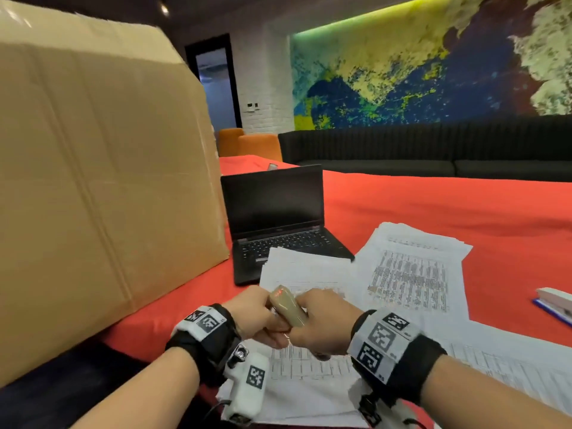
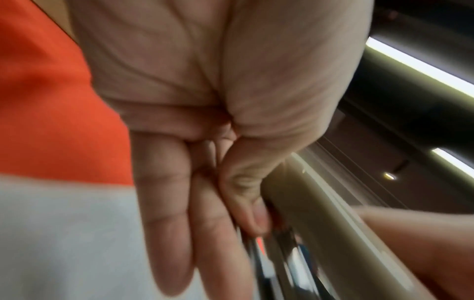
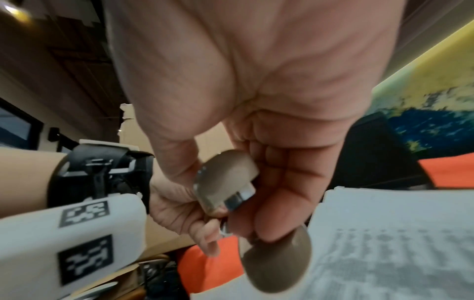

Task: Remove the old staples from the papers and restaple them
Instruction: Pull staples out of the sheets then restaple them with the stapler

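A small beige stapler (image 1: 285,307) is held up between both hands above the printed papers (image 1: 309,374). My right hand (image 1: 320,323) grips its body, and in the right wrist view the beige stapler (image 3: 228,170) looks hinged apart, with shiny metal showing. My left hand (image 1: 258,309) pinches the metal part at the stapler's left side; in the left wrist view the thumb (image 2: 246,203) presses against the stapler (image 2: 307,213). Whether any staples are in it is hidden.
A big cardboard box (image 1: 93,181) fills the left. An open black laptop (image 1: 275,212) stands behind more paper stacks (image 1: 414,274) on the red tablecloth (image 1: 464,205). A second, white stapler (image 1: 554,301) lies at the right edge.
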`<state>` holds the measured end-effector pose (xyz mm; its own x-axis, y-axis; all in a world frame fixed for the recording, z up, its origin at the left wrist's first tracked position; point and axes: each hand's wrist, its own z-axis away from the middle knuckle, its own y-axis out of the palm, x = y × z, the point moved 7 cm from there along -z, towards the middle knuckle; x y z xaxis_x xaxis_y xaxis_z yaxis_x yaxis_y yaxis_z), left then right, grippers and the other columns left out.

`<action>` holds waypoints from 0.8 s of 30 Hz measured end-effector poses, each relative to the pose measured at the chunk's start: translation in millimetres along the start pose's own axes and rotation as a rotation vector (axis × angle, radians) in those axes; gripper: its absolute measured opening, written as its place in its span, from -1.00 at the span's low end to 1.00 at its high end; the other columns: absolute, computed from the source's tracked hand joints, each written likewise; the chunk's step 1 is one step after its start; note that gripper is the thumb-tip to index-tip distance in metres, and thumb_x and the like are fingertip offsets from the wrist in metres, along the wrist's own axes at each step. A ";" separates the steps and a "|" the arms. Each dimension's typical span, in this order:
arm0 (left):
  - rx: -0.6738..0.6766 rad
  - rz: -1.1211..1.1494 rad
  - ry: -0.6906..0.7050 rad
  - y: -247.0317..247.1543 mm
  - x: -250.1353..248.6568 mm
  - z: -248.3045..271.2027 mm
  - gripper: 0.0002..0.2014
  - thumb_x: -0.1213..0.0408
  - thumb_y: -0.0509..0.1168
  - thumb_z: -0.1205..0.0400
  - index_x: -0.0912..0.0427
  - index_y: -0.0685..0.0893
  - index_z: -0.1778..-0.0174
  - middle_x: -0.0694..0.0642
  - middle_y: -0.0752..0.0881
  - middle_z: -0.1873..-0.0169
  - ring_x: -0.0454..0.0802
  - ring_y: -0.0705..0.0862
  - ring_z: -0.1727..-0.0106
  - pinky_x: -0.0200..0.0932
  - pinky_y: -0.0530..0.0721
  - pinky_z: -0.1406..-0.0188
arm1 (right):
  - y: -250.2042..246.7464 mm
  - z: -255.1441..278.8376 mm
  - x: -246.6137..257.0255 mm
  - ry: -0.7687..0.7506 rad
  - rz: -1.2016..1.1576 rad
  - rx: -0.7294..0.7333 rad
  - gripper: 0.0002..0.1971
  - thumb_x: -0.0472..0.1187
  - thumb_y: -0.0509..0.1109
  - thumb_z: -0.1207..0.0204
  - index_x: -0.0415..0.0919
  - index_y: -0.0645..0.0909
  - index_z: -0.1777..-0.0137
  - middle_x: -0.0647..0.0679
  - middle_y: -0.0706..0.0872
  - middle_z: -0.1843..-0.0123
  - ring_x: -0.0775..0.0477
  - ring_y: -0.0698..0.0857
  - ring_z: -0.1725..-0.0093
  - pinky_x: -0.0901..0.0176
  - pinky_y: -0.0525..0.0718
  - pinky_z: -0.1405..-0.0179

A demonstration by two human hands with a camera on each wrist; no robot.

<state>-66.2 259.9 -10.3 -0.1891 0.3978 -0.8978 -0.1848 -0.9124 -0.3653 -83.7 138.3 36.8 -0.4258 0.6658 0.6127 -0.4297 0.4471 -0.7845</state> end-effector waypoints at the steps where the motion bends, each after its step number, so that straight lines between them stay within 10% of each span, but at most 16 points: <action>1: -0.032 0.006 -0.037 -18.4 14.4 9.0 -0.59 0.74 0.23 -0.53 0.24 0.75 0.50 0.14 0.67 0.55 0.06 0.72 0.49 -0.06 0.78 0.35 | 13.6 -6.2 13.9 -0.021 0.019 0.030 -0.66 -0.08 0.36 -0.33 -0.34 0.61 0.02 -0.26 0.75 0.30 -0.17 0.70 0.46 0.12 0.68 0.42; 5: -0.106 0.056 -0.175 -75.8 65.1 48.9 -0.86 0.66 0.28 -0.55 0.47 0.74 0.12 0.28 0.68 0.45 0.11 0.74 0.44 -0.09 0.75 0.36 | 57.5 -23.9 54.9 -0.061 0.104 0.070 -0.76 -0.14 0.35 -0.30 -0.27 0.61 0.11 -0.12 0.69 0.40 -0.16 0.72 0.40 0.13 0.70 0.37; 15: -0.420 -0.280 -0.380 -143.8 146.7 103.0 -0.78 0.54 0.27 -0.50 0.21 0.62 0.43 -0.02 0.65 0.69 -0.07 0.73 0.54 -0.22 0.67 0.52 | 94.6 -39.4 61.6 -0.005 0.181 0.120 -0.64 -0.02 0.42 -0.25 -0.23 0.71 0.03 -0.12 0.75 0.20 -0.10 0.75 0.19 0.19 0.66 0.28; 24: -0.614 -0.284 -0.290 -143.5 126.6 84.6 -0.82 0.45 0.25 -0.59 0.23 0.69 0.30 0.21 0.79 0.36 0.06 0.80 0.39 -0.19 0.73 0.49 | 70.6 -34.5 22.5 0.138 0.068 0.068 -0.69 -0.13 0.39 -0.28 -0.26 0.72 0.02 -0.07 0.75 0.33 -0.06 0.75 0.30 0.14 0.76 0.16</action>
<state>-145.3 449.4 -50.7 -0.4778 0.5586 -0.6780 0.2929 -0.6264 -0.7224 -96.1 205.5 -8.1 -0.3442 0.7709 0.5359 -0.4585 0.3601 -0.8125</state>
